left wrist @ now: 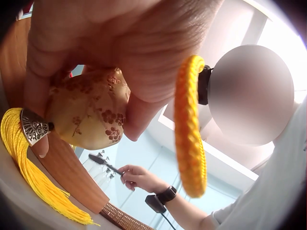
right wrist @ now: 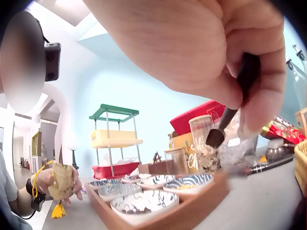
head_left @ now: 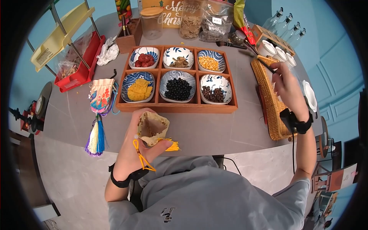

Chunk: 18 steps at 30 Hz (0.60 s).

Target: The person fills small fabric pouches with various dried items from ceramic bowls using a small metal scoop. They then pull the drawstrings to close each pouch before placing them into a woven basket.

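My left hand (head_left: 130,151) grips a gold brocade pouch (head_left: 159,124) with a flower pattern, its mouth gaping upward. A yellow tassel (left wrist: 41,177) hangs from the pouch, and a yellow cord loop (left wrist: 189,129) dangles over the wrist side. Over the wicker tray at the right, my right hand (head_left: 288,87) pinches a small dark scoop (right wrist: 217,137) by its handle. Between the hands, a divided wooden tray (head_left: 176,109) carries several patterned bowls. They hold red dried fruit (head_left: 144,59), brown pods, yellow kernels (head_left: 209,63), yellow dried pieces (head_left: 139,90), black beans (head_left: 178,89) and dark brown bits (head_left: 213,94).
A second pouch (head_left: 101,96) with a long tassel lies left of the wooden tray. The wicker tray (head_left: 278,124) and white cups (head_left: 267,48) stand right. Jars (head_left: 152,27), bags and glass bottles (head_left: 281,25) line the back. A red-and-yellow rack (head_left: 74,74) stands far left.
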### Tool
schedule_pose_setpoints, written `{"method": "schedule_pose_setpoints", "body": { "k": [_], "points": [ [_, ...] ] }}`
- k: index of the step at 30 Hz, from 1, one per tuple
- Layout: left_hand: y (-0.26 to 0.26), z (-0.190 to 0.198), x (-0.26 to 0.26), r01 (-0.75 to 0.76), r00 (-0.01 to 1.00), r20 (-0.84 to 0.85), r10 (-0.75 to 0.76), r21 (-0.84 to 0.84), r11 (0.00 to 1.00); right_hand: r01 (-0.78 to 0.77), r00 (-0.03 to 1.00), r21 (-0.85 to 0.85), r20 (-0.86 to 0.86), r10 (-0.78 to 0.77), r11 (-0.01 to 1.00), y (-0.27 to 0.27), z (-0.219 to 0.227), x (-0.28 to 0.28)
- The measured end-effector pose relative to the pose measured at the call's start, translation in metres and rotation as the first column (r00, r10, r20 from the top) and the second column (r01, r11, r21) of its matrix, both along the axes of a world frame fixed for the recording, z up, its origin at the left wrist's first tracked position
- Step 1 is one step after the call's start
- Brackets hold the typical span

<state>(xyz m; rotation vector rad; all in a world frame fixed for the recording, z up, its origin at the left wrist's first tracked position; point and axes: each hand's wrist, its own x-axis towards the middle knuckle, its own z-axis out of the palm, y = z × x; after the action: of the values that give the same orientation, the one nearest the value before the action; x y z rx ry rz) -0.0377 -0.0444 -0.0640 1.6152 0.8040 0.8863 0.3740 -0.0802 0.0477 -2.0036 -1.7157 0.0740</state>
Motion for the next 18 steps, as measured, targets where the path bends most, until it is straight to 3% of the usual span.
{"method": "schedule_pose_setpoints", "body": {
  "k": [2, 5, 6, 7, 9, 12, 14, 18],
  "points": [
    [0.004, 0.0, 0.001, 0.009, 1.0, -0.02, -0.009, 0.009, 1.0, -0.116, 0.992, 0.121, 0.053, 0.11, 0.986, 0.007, 0.008, -0.003],
    [0.012, 0.005, 0.003, 0.05, 0.996, -0.083, -0.042, 0.1, 0.994, -0.219, 0.975, 0.04, -0.024, 0.221, 0.975, 0.014, 0.021, -0.043],
    [0.013, 0.01, 0.003, 0.053, 0.993, -0.11, -0.043, 0.097, 0.994, -0.335, 0.942, 0.112, 0.066, 0.33, 0.935, 0.02, 0.015, -0.055],
    [0.013, 0.016, 0.005, 0.057, 0.99, -0.136, -0.044, 0.094, 0.994, -0.316, 0.949, -0.04, 0.002, 0.316, 0.948, 0.022, 0.023, -0.075],
    [0.016, 0.019, 0.006, 0.069, 0.987, -0.146, -0.059, 0.06, 0.996, -0.39, 0.918, -0.078, 0.047, 0.394, 0.917, 0.039, 0.011, -0.086],
    [0.024, 0.017, 0.005, 0.091, 0.989, -0.116, -0.089, 0.015, 0.996, -0.506, 0.833, -0.009, 0.255, 0.491, 0.862, 0.061, -0.005, -0.095],
    [0.027, 0.017, 0.003, 0.106, 0.988, -0.118, -0.101, 0.038, 0.994, -0.514, 0.809, -0.004, 0.332, 0.486, 0.858, 0.066, -0.009, -0.099],
    [0.03, 0.019, 0.0, 0.139, 0.986, -0.079, -0.145, -0.077, 0.987, -0.523, 0.757, 0.0, 0.46, 0.465, 0.852, 0.064, -0.011, -0.103]
  ]
}}
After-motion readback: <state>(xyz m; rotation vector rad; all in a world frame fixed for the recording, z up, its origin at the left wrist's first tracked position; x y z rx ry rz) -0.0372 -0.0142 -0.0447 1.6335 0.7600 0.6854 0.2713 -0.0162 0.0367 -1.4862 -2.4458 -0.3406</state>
